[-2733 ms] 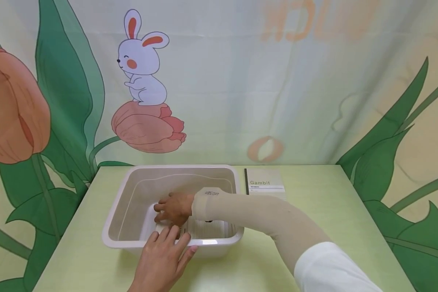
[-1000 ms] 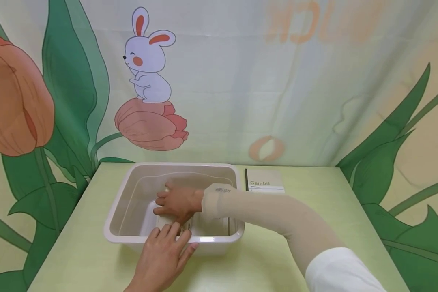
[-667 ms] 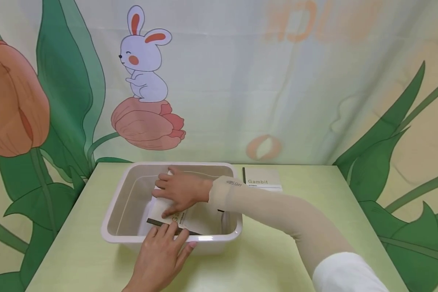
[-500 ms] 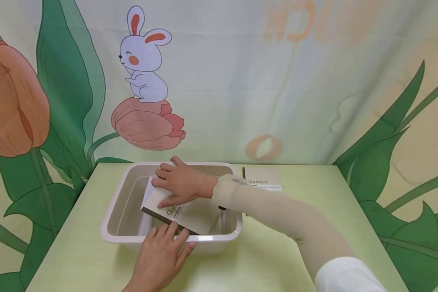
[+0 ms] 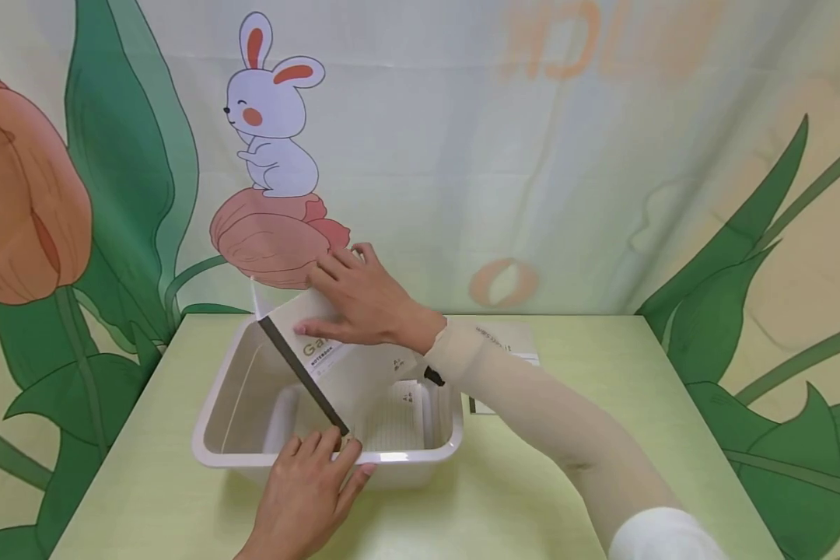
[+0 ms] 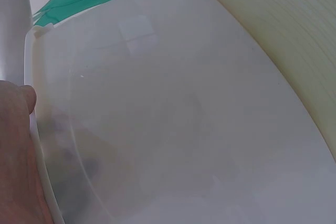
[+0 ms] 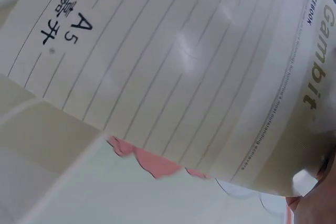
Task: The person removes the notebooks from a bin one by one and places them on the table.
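Observation:
My right hand (image 5: 367, 299) grips a beige Gambit notebook (image 5: 364, 381) by its far upper part, thumb on the cover. The notebook is tilted, its dark-spined corner raised above the tub and its lower end still inside. In the right wrist view, the notebook (image 7: 173, 61) shows its lined cover and A5 marking. My left hand (image 5: 308, 490) holds the front rim of the pale plastic tub (image 5: 213, 404), fingers hooked over the edge. The left wrist view shows the tub's smooth outer wall (image 6: 184, 103) beside part of that hand (image 6: 18, 150). Another lined notebook (image 5: 399, 420) lies in the tub.
A Gambit notebook (image 5: 521, 338) with a dark spine lies on the light green table (image 5: 567, 513) right of the tub, partly hidden by the right forearm. Behind the table hangs a curtain (image 5: 420, 155) printed with a rabbit and tulips.
The right hand has risen from inside the tub to above its rim, bringing up and tilting the notebook. The left hand has stayed on the front rim.

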`<state>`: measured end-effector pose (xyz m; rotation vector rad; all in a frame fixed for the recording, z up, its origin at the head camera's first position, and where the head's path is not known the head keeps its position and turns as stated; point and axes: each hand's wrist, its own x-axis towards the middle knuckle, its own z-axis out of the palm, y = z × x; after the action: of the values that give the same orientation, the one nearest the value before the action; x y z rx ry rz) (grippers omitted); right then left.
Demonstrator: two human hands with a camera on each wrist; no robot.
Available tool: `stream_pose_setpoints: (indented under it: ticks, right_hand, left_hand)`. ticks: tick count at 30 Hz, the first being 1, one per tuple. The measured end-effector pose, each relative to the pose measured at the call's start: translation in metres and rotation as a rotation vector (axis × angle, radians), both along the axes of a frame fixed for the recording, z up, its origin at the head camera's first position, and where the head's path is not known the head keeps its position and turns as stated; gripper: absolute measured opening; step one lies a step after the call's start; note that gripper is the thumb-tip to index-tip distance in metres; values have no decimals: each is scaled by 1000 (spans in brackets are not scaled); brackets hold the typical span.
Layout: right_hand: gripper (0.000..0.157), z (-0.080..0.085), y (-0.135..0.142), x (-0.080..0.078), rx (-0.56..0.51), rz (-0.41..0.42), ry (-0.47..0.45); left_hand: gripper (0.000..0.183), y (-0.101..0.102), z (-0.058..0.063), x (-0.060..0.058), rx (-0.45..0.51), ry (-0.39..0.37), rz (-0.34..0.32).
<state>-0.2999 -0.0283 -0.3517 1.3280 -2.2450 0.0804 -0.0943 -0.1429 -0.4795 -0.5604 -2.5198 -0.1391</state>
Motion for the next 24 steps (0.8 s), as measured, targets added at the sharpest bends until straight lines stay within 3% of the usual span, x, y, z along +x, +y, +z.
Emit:
stream_pose_setpoints:
  ticks: [9,15,24]
  right_hand:
    - [56,46,35,-6,-250,-33,55]
    - [80,73,73,-11,-399,-64,80]
    - [88,87,150,-14,-485,-184,80]
  left_hand:
    - [46,2,0,-2,-5,8,2]
    - [49,2,0,-1,-11,12,8]
    - [51,2,-1,-2,-19,25,8]
